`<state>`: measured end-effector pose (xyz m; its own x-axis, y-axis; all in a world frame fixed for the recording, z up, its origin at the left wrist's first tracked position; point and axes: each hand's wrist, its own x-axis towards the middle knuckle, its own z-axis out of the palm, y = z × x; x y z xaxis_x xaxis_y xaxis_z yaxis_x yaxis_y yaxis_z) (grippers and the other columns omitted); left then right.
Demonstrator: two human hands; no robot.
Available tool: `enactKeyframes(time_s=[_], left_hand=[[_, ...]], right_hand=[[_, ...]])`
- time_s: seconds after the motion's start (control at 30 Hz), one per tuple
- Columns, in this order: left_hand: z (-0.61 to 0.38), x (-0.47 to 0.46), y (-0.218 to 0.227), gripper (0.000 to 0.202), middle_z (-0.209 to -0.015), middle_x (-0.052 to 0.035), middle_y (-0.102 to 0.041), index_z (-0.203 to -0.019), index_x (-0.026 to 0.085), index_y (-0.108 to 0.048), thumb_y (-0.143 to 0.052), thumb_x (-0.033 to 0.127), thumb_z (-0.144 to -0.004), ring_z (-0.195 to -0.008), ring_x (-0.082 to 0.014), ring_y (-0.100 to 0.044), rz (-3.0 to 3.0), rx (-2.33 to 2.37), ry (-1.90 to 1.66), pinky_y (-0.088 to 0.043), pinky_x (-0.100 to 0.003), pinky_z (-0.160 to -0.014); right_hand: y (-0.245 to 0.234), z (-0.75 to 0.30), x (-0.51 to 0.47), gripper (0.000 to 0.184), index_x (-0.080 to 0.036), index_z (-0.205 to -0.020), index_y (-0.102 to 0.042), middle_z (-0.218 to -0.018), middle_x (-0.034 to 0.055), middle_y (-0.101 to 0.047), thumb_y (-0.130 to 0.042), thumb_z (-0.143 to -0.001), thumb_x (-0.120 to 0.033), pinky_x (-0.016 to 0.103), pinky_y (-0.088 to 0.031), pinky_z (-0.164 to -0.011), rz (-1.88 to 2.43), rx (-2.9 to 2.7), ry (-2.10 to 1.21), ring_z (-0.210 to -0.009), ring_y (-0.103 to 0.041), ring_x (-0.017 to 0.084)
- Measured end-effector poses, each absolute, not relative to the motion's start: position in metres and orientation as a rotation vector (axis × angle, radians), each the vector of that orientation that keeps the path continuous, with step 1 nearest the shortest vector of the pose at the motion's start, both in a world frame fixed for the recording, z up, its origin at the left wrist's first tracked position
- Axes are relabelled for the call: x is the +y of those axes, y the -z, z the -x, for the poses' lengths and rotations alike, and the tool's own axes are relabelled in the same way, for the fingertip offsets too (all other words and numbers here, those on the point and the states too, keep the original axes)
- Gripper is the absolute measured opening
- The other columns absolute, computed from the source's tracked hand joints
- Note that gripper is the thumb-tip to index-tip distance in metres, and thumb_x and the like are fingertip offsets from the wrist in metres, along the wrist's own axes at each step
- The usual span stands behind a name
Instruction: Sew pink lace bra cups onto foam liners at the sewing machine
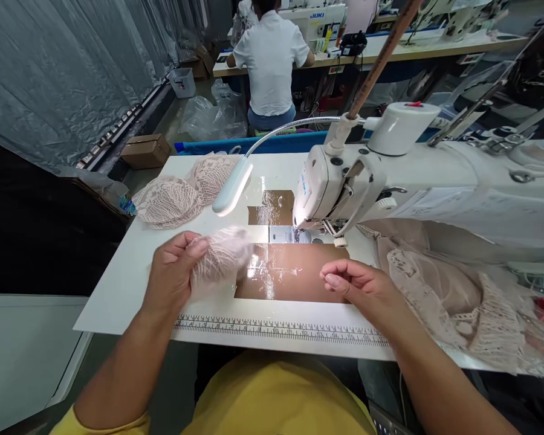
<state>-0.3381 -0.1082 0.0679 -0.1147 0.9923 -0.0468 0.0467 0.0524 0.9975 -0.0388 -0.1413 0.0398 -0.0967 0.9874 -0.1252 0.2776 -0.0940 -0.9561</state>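
Note:
My left hand [174, 272] pinches a pale pink lace piece [222, 254] between thumb and fingers, above the left part of the sewing table. The lace is blurred at its right end. My right hand [356, 284] hovers over the right end of the brown taped patch [294, 272], its fingers curled in and the thumb close against them; nothing shows between them. Between and beyond my hands stands the white sewing machine [317, 187], with its needle area over a metal plate [281, 234].
Lace cups [172, 199] lie at the table's back left. A heap of lace fabric [453, 296] lies right, under the machine arm. A bendable lamp [233, 186] reaches over the table. A ruler strip [276, 330] runs along the front edge. A person in white [272, 66] sits ahead.

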Motion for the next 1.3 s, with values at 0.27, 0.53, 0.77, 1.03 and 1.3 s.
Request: enactKeyframes(time_s=[0.27,0.53,0.77,1.03,1.3], left_hand=[[0.238,-0.072,-0.022,0.021,-0.06,-0.0069,-0.05,-0.059,0.016,-0.053,-0.048,0.011,-0.079,-0.066,-0.0211,-0.048,-2.528,1.394,-0.457,-0.036,-0.033,-0.06],[0.231,-0.079,-0.026,0.02,-0.071,-0.01,-0.057,-0.074,0.014,-0.063,-0.046,0.018,-0.084,-0.074,-0.0228,-0.052,-2.502,1.156,-0.32,-0.043,-0.034,-0.066],[0.251,-0.063,-0.021,0.025,-0.104,-0.0121,-0.068,-0.1,0.018,-0.07,-0.048,0.023,-0.09,-0.094,-0.023,-0.061,-2.304,0.85,-0.532,-0.048,-0.038,-0.085],[0.241,-0.053,-0.001,0.029,-0.116,-0.0164,-0.066,-0.108,0.015,-0.069,-0.046,0.023,-0.093,-0.097,-0.0269,-0.061,-2.428,0.916,-0.64,-0.05,-0.043,-0.083],[0.24,-0.03,0.007,0.031,-0.11,-0.0149,-0.068,-0.108,0.013,-0.066,-0.04,0.023,-0.095,-0.098,-0.0248,-0.061,-2.662,0.79,-0.622,-0.053,-0.041,-0.081]], right_hand=[[-0.051,0.042,-0.109,0.021,-0.025,-0.091,-0.068,-0.075,-0.0003,-0.069,-0.048,-0.088,-0.032,0.028,-0.042,-0.057,1.574,-2.018,-0.865,-0.062,-0.058,0.017],[-0.01,0.057,-0.101,0.029,-0.017,-0.097,-0.067,-0.093,0.007,-0.066,-0.042,-0.086,-0.007,0.028,-0.045,-0.067,1.467,-2.411,-0.447,-0.078,-0.059,0.018],[-0.004,0.061,-0.107,0.034,-0.017,-0.107,-0.065,-0.093,0.0087,-0.065,-0.04,-0.088,-0.004,0.031,-0.043,-0.066,1.528,-2.593,-0.018,-0.083,-0.057,0.021],[-0.004,0.058,-0.097,0.038,-0.018,-0.107,-0.067,-0.096,0.0088,-0.066,-0.041,-0.084,-0.002,0.03,-0.037,-0.059,1.579,-2.53,-0.002,-0.069,-0.055,0.017],[-0.007,0.061,-0.092,0.042,-0.018,-0.11,-0.066,-0.096,0.0059,-0.066,-0.047,-0.077,0.0,0.029,-0.03,-0.056,1.688,-2.447,-0.076,-0.075,-0.053,0.016]])
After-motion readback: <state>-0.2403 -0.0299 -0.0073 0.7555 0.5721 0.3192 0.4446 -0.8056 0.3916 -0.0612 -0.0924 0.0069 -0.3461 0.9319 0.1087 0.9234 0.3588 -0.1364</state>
